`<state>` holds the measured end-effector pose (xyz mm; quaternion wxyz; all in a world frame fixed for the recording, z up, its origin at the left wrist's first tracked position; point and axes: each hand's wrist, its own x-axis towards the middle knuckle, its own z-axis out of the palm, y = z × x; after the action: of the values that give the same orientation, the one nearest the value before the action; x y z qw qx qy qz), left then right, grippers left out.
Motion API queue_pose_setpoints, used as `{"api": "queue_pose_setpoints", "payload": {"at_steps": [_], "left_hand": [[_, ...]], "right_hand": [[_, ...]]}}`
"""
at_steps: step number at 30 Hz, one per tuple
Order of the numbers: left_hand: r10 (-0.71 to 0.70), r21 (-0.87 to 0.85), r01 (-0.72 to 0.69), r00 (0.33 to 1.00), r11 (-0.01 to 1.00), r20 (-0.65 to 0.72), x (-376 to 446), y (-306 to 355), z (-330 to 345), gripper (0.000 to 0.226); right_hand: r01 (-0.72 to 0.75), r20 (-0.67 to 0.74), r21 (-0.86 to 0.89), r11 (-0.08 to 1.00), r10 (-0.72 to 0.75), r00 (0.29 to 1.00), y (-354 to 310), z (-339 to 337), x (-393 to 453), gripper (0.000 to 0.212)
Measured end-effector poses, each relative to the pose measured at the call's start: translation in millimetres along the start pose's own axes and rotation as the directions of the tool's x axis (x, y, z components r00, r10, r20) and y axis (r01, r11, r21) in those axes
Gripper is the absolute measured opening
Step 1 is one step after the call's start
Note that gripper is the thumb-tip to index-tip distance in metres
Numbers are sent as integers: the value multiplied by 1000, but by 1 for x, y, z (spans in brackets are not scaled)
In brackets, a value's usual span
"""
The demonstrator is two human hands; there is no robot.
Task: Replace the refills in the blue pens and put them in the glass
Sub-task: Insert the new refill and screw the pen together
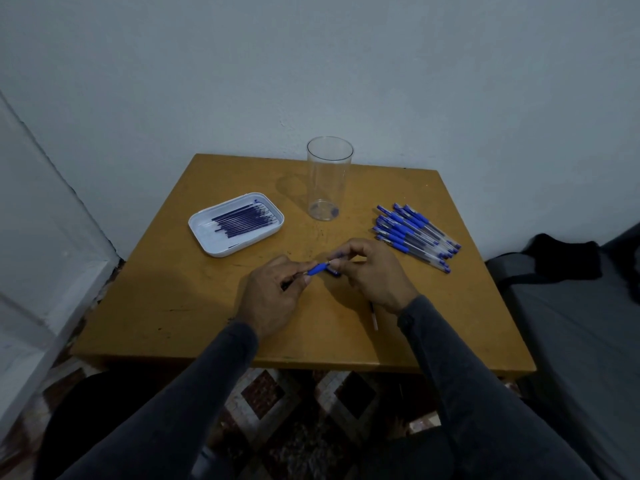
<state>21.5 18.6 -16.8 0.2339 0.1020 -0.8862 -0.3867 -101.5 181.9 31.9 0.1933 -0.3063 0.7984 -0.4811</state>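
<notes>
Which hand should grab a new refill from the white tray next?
Probably the left hand. The white tray of refills lies on its side of the table, just beyond it. The right hand would have to cross over, and it is pinching the pen too.

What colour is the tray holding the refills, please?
White; the tray shows clearly in the head view, left of the glass.

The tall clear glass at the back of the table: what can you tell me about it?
The tall clear cylindrical glass looks like thin transparent plastic or glass, with straight walls, an open round rim and a thicker base. It stands upright near the far edge of the yellow-brown wooden table, between the white tray of refills and the pile of blue pens. It holds no pens, and nothing touches it.
</notes>
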Motion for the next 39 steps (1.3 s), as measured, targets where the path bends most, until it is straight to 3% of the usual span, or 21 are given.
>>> {"api": "queue_pose_setpoints", "payload": {"at_steps": [5, 10, 19, 22, 26, 29, 32, 36, 39], "left_hand": [[15, -14, -15, 1000, 1000, -19, 0, -1, 0, 32], [20, -17, -20, 1000, 1000, -22, 0, -1, 1, 30], [9, -55, -13, 998, 998, -65, 0, -1, -1, 30], [-21, -89, 12, 995, 996, -94, 0, 1, -3, 30], [-37, -95, 27, 994, 995, -99, 0, 2, -3, 32], [-54, -109, 45, 995, 993, -85, 0, 3, -2, 33], [-52, -116, 42, 995, 992, -84, -1, 3, -2, 32], [-34, -107, 24, 995, 994, -92, -1, 2, -2, 31], [-31, -100, 21, 994, 995, -103, 0, 1, -2, 31]], "right_hand": [[-74, -51, -81, 994, 70, 996, 1, 4, 1, 27], [-37, -13, 5, 999, 37, 999, -1, 5, -3, 6], [-64, -75, -49, 997, 60, 995, -9, 10, 1, 21], [-82, -176, -241, 967, 40, 984, -9, 8, 4, 25], [-178, -56, -561, 808, 177, 983, -7, 16, 13, 26], [-178, -63, -650, 739, 180, 982, -4, 27, 17, 23], [-173, -108, -570, 803, 136, 985, -1, 31, 17, 14], [-101, -215, -291, 952, 38, 976, -2, 23, 8, 11], [-108, -253, 75, 991, 123, 960, -5, 17, 5, 6]]}}
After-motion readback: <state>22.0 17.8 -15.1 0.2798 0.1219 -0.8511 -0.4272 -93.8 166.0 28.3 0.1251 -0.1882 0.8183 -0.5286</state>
